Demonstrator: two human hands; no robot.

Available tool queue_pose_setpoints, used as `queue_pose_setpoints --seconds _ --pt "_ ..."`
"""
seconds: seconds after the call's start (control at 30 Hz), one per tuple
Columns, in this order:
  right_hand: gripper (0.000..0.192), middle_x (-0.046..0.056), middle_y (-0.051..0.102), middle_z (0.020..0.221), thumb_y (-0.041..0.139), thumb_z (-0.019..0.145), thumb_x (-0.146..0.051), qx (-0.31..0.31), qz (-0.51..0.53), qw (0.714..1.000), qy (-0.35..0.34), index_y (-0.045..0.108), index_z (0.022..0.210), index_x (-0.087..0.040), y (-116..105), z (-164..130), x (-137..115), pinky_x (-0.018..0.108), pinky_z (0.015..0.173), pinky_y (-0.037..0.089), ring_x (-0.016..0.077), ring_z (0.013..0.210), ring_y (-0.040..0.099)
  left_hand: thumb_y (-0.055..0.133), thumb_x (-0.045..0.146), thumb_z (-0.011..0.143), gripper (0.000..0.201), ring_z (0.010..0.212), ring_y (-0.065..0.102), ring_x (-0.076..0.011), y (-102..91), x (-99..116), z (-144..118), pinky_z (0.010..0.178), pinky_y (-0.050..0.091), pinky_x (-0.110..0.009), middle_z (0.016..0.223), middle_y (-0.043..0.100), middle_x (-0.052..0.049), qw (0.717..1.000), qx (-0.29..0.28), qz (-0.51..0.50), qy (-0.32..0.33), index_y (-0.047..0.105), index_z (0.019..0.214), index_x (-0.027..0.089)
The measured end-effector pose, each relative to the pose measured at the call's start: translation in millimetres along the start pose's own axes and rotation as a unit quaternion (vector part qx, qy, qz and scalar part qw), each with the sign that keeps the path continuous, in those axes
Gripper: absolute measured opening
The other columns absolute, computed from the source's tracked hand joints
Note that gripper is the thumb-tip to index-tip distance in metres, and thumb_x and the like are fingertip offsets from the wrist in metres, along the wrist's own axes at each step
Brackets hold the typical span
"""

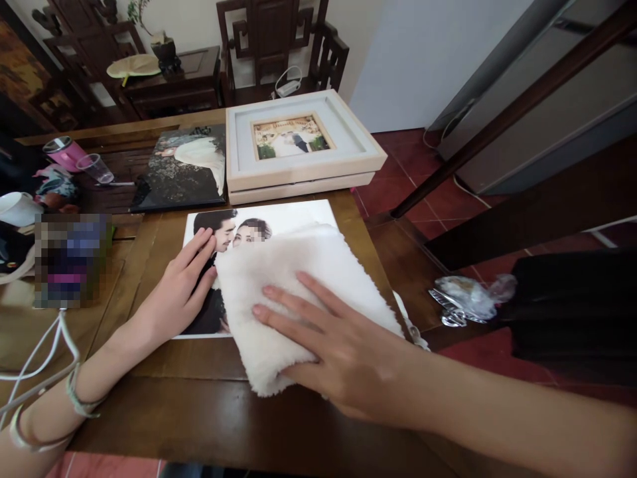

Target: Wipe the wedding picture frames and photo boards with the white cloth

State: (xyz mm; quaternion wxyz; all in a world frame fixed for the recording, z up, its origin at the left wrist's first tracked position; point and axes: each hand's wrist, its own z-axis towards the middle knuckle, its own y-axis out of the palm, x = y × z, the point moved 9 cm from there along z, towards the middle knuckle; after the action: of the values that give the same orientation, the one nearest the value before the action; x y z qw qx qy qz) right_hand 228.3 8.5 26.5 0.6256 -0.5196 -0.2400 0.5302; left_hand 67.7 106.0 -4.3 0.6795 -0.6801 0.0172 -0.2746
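A photo panel [318,211] with a white border and a picture of two people lies flat on the wooden table. My left hand [186,289] rests on its left part, fingers stretched out and holding nothing. Over the panel's right and middle parts is a fluffy white cloth [243,332], which hides much of the picture. My right hand [338,345] presses on this cloth from above, fingers spread, thumb at its near edge. The cloth's near corner hangs past the panel onto the table.
Behind the panel are stacked pale picture frames [303,176] and a dark photo panel [192,166]. On the left stand a pink cup [67,156], a clear plastic cup [97,169] and a white mug [20,209], near white cables [62,332]. Plastic wrapping [462,299] lies at the right.
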Motion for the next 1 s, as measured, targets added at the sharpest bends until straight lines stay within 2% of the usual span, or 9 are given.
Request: queue_pose_setpoints --seconds 0.13,0.33,0.5,0.63,0.77,0.9,1.0 --pt "0.032 0.020 0.051 0.144 0.060 0.077 -0.006 -0.036 0.007 0.999 0.000 0.072 0.102 -0.019 1.7 2.7 5.6 0.069 0.110 0.025 0.0389 0.139 0.036 0.029 0.044 0.102 0.059 0.148 0.025 -0.0269 -0.2 -0.6 0.0 0.121 0.024 -0.048 0.160 0.028 -0.013 1.000 -0.002 0.003 -0.001 0.034 0.150 0.012" --pt "0.034 0.016 0.049 0.147 0.055 0.077 -0.003 -0.056 0.023 0.997 0.044 0.070 0.103 -0.018 -6.5 4.8 30.2 0.062 0.115 0.023 0.0327 0.142 0.033 0.030 0.045 0.102 0.058 0.149 0.025 -0.0268 -0.8 0.0 -1.0 0.120 0.024 -0.049 0.161 0.028 -0.013 1.000 0.007 0.003 0.002 0.035 0.150 0.013" --pt "0.039 0.018 0.045 0.150 0.057 0.073 -0.003 -0.061 -0.005 0.996 0.062 0.069 0.107 -0.017 -7.6 2.7 42.5 0.063 0.114 0.022 0.0337 0.145 0.027 0.031 0.045 0.101 0.058 0.148 0.026 -0.0273 -0.8 0.0 -1.9 0.120 0.024 -0.049 0.161 0.028 -0.011 1.000 0.008 0.000 0.004 0.035 0.150 0.015" --pt "0.036 0.020 0.047 0.148 0.060 0.074 -0.002 -0.038 -0.031 0.997 0.054 0.070 0.106 -0.017 -3.4 1.3 35.9 0.066 0.112 0.024 0.0382 0.142 0.031 0.031 0.046 0.101 0.058 0.148 0.026 -0.0278 -0.6 -0.9 -1.3 0.120 0.025 -0.051 0.161 0.028 -0.010 1.000 0.007 0.001 0.002 0.034 0.151 0.016" --pt "0.028 0.024 0.050 0.143 0.061 0.075 -0.004 -0.002 -0.042 0.999 0.032 0.071 0.099 -0.016 -3.1 -0.7 18.3 0.069 0.110 0.025 0.0419 0.138 0.036 0.031 0.045 0.102 0.057 0.148 0.026 -0.0273 -0.3 -1.1 -0.5 0.120 0.025 -0.049 0.161 0.029 -0.010 1.000 0.011 0.002 0.006 0.034 0.151 0.015" --pt "0.022 0.023 0.053 0.141 0.062 0.076 -0.006 -0.010 -0.029 1.000 0.007 0.072 0.092 -0.017 -2.8 -2.2 5.1 0.071 0.107 0.029 0.0431 0.134 0.042 0.031 0.044 0.102 0.056 0.148 0.025 -0.0268 0.3 -0.8 0.0 0.120 0.025 -0.049 0.161 0.028 -0.010 1.000 0.009 0.004 0.006 0.034 0.151 0.016" --pt "0.024 0.021 0.053 0.142 0.061 0.078 -0.007 -0.017 -0.013 1.000 0.001 0.073 0.096 -0.019 -3.7 -2.6 5.7 0.070 0.108 0.028 0.0412 0.136 0.040 0.031 0.044 0.102 0.057 0.148 0.025 -0.0266 0.3 -0.4 0.3 0.121 0.024 -0.048 0.161 0.028 -0.012 1.000 0.006 0.007 0.006 0.034 0.151 0.014"
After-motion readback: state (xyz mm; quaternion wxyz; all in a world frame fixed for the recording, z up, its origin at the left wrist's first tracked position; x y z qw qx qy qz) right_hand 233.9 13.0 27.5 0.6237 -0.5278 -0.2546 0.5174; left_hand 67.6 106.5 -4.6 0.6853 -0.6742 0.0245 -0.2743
